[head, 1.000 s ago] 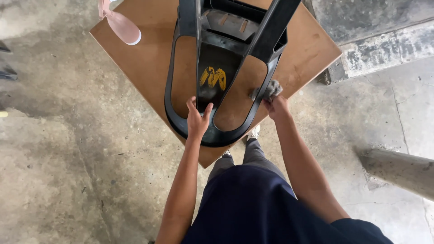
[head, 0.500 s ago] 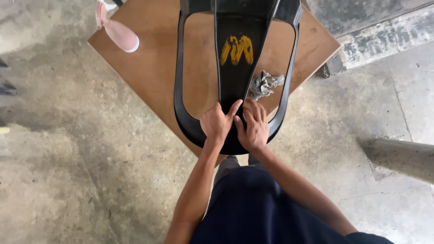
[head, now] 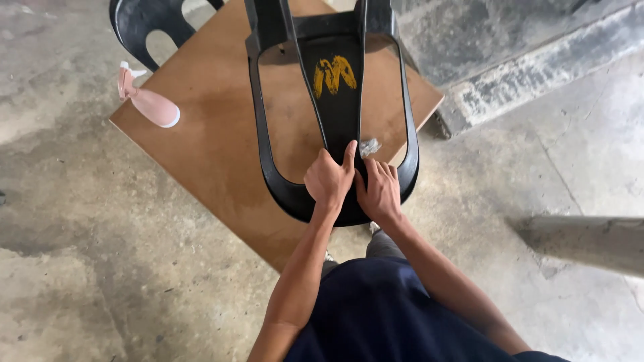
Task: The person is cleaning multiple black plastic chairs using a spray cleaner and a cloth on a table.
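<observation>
Pressing two hands, left (head: 327, 179) and right (head: 380, 192), grips released, flat on one black chair (head: 339, 107); one pink bottle (head: 149, 102).

yellow painted mark (head: 334, 72) on black chair back slat (head: 339, 114), above hands.

black chair (head: 335, 121), yellow mark (head: 334, 74); brown board (head: 215, 134); pink bottle (head: 151, 104)
</observation>
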